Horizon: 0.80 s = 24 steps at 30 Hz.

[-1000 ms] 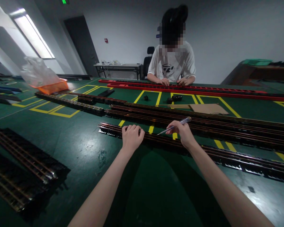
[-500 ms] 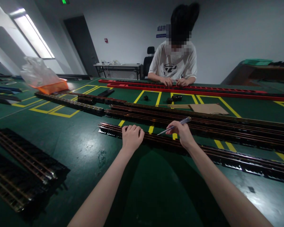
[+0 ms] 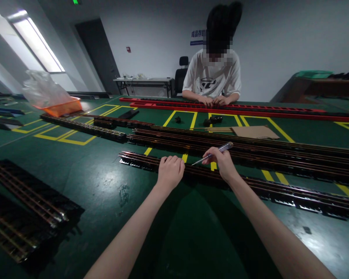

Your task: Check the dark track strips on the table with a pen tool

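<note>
A long black rail with copper-coloured strips (image 3: 267,186) lies across the green table in front of me. My left hand (image 3: 170,172) is closed over it left of the middle, fingers wrapped round its far side. In my right hand (image 3: 219,161) is a screwdriver (image 3: 225,147) with a clear handle, held like a pen. Its thin shaft slants down to the left, and the tip is at the rail just right of my left hand. Whether the tip touches the rail I cannot tell.
Behind the rail lie several similar strips (image 3: 168,137) and a piece of cardboard (image 3: 254,132). More rails (image 3: 26,193) are at the left. An orange tray (image 3: 61,107) holds a plastic bag. Across the table, a person (image 3: 213,77) has both hands at long red channels (image 3: 250,109).
My left hand has slid right along the rail, closer to the screwdriver tip. My right hand keeps nearly the same place. The view has shifted slightly.
</note>
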Each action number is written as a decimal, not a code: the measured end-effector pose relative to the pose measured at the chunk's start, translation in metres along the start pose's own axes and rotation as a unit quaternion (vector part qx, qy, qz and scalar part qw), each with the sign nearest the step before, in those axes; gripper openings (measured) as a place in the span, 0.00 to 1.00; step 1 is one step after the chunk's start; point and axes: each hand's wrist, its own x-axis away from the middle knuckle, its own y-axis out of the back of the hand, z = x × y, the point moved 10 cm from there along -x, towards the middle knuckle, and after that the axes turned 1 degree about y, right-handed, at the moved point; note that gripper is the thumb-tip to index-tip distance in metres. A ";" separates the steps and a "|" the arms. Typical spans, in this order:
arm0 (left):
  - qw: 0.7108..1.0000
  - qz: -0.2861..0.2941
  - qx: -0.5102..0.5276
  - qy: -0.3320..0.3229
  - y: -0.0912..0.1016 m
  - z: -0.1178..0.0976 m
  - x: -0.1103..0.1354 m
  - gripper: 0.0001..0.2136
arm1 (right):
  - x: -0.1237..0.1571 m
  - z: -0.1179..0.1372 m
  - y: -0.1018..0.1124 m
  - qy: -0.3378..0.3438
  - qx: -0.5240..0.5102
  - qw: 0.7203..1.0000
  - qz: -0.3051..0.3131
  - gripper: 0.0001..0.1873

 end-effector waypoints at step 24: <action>0.997 -0.010 0.003 0.080 0.006 0.033 -0.002 0.15 | 0.003 0.000 -0.011 0.000 0.050 0.998 0.033 0.13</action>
